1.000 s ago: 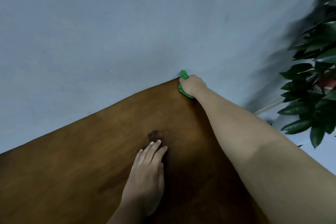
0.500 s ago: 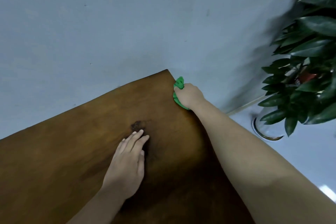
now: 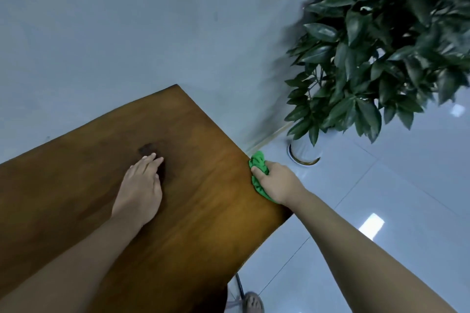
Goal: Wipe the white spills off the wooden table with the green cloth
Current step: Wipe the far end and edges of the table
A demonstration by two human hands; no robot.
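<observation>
Gripped cloth at desk edge with right hand | laid left hand flat | risked dropping cloth if stroke overran edge

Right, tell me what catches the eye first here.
The bright green cloth, bunched in the right hand at the right edge of the wooden table, stands out first. Then the leafy potted plant on the floor beyond that edge, and the left hand lying flat mid-table.

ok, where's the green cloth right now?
Head view, right of centre: the green cloth is bunched in the right hand at the right edge of the wooden table, near the potted plant.
</observation>
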